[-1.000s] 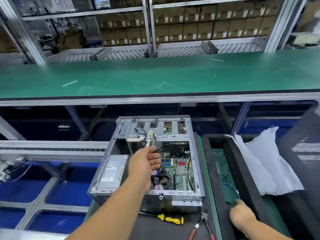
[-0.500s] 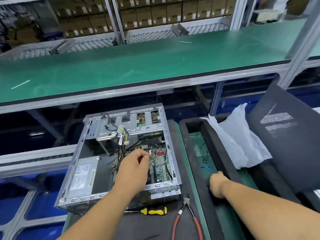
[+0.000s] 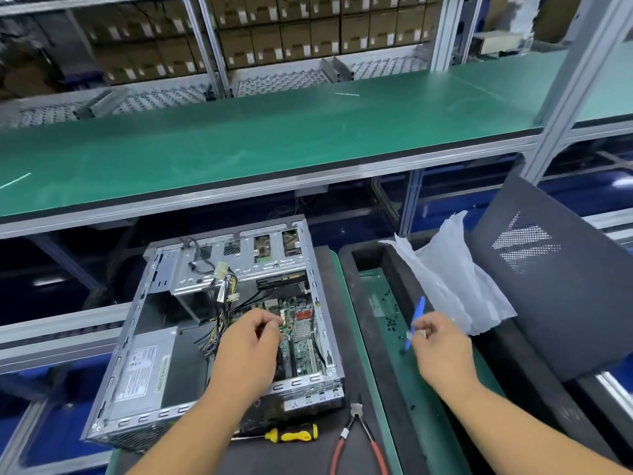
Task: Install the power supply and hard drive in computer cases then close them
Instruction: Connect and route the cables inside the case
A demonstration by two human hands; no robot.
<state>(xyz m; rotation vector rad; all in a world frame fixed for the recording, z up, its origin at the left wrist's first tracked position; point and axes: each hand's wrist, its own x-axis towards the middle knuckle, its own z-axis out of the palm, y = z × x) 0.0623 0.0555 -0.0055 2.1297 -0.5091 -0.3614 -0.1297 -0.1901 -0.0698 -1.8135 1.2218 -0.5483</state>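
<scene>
Even bright overhead light, soft shadows only. Faint sheen on the green shelf (image 3: 274, 145); far racks of boxes (image 3: 308, 32) and top-left corner smeared by motion blur. Wide-angle bending at edges, uprights lean.

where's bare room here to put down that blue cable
Free: the long green shelf above the case, and the green tray floor between its black foam walls, near the right hand. Crowded: inside the computer case and the strip holding screwdriver and cutters.

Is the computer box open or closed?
Open. The computer case has no side cover; its green board and cables show inside.
</scene>
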